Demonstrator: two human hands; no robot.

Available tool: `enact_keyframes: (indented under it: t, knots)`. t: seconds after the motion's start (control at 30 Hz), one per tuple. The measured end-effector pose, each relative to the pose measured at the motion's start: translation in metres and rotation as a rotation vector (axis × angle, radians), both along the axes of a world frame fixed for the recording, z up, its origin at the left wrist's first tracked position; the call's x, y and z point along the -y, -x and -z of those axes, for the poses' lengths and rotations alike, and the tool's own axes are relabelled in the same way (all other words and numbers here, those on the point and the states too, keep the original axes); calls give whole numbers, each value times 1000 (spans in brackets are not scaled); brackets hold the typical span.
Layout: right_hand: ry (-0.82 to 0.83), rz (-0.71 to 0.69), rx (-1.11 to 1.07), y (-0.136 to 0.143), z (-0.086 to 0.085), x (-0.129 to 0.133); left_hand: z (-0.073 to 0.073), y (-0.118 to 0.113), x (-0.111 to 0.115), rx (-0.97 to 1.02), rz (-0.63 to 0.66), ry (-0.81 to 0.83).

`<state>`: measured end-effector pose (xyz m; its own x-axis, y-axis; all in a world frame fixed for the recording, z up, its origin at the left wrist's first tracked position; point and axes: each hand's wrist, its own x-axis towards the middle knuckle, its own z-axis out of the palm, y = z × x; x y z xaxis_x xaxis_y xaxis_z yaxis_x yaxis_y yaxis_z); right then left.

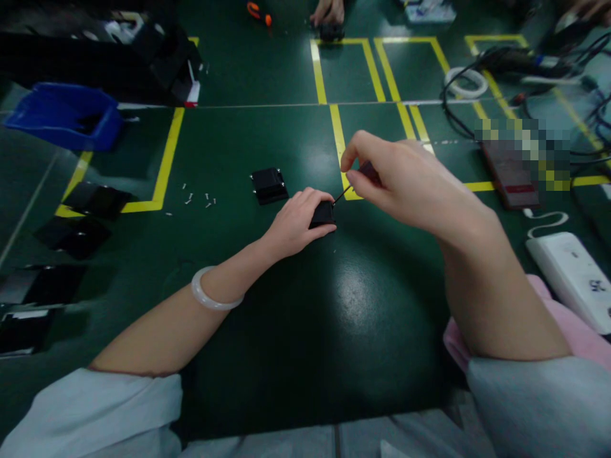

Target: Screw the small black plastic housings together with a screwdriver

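Near the middle of the green table, my left hand (296,222) grips a small black part (323,215) between thumb and fingers. To its right, my right hand (386,175) is closed around the dark handle of a thin screwdriver (342,194). The screwdriver slants down to the left, and its tip meets the upper right corner of the black part. Another black part (268,184) with small silver screws at its edges lies just beyond my left hand. Several loose screws (207,197) are scattered further left.
Several black parts (71,235) line the left side, below a blue bin (67,114). At right are a phone (510,175), a white power bank (573,277), black cables and a white ring (466,83). Another person's hand (329,11) is at the far edge.
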<state>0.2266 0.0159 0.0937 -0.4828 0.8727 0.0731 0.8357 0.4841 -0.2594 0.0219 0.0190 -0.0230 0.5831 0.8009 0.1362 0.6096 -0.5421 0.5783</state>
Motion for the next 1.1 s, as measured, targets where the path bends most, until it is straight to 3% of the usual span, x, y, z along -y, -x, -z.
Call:
enact_keyframes:
  t: [0.17, 1.1]
  knots:
    - [-29, 59, 35, 1, 1, 1, 0, 0, 0, 0, 1, -7]
    - [8, 8, -34, 0, 0, 2, -3, -1, 1, -16, -12, 10]
